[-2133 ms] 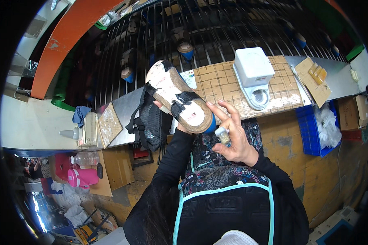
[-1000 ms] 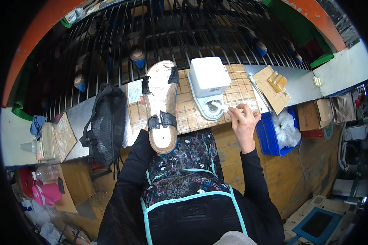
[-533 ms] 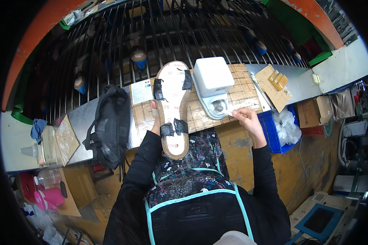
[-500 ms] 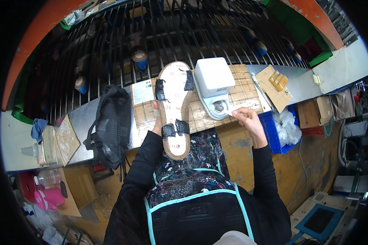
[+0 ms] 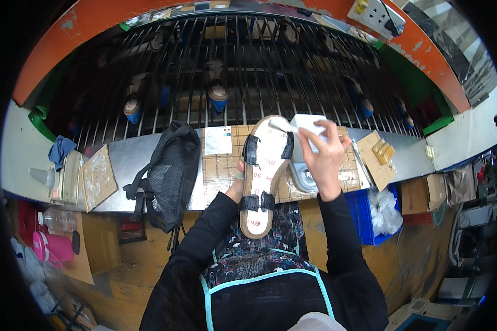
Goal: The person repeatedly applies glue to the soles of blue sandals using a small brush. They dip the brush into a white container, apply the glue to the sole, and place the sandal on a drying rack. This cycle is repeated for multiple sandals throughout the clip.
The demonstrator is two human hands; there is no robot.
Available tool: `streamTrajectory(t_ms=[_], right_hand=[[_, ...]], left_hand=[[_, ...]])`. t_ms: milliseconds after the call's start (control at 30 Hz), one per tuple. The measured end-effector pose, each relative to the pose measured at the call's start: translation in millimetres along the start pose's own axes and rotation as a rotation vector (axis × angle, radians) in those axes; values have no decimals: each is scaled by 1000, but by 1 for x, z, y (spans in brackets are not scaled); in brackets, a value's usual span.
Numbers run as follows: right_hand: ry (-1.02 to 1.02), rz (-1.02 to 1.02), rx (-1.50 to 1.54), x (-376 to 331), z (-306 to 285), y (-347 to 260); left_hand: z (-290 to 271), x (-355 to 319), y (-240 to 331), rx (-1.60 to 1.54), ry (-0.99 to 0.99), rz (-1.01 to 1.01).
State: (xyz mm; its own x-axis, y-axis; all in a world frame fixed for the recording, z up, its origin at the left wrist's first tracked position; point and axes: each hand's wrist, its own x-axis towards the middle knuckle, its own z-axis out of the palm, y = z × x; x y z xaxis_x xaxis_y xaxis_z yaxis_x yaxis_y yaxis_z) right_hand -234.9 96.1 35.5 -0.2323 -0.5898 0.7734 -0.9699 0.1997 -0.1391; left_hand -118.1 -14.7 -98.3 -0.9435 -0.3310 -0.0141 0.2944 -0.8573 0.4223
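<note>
My left hand (image 5: 237, 185) grips the left edge of a sandal (image 5: 265, 171) that stands up in front of me, its pale insole facing me; most of the fingers are behind it. Two pairs of black strap pieces lie against the insole, at the toe and heel ends, and red print marks its surface. Between the fingertips of my right hand (image 5: 324, 157) is a small white brush (image 5: 285, 127), whose tip meets the insole near the toe. Partly hidden behind that hand is a white dispenser (image 5: 309, 119) with a round cup (image 5: 303, 177) at its base.
Cardboard (image 5: 218, 171) covers the bench under the sandal. A black mesh bag (image 5: 174, 174) lies to the left, a blue bin (image 5: 364, 220) with plastic bags hangs low on the right. Beyond, a rack of metal rods (image 5: 204, 66) carries several shoes. Amber blocks (image 5: 382, 151) sit at the right.
My right hand has moved up and left from the dispenser's cup, carrying the brush to the toe end of the insole. My left hand still grips the sandal.
</note>
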Motion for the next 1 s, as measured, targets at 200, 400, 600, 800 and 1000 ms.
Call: streamTrajectory(t_ms=[200,400,600,800,1000], right_hand=[[-262,-36,267,-10,-23,11],[-14,-80,-42,-6,-18,19],[-74,-36,75,-29,-30,9],[49,-44,-141,-20,-5,13],[11,-187,-140,-76,-37,-35]], left_hand=[[-7,-14,-2,-31,-15,-24],[-13,-27,-3,-44,-23,-17],[-8,-27,-3,-20,-2,15],[-4,-31,-2,14,34,44],[-1,-35,-5,40,68,57]])
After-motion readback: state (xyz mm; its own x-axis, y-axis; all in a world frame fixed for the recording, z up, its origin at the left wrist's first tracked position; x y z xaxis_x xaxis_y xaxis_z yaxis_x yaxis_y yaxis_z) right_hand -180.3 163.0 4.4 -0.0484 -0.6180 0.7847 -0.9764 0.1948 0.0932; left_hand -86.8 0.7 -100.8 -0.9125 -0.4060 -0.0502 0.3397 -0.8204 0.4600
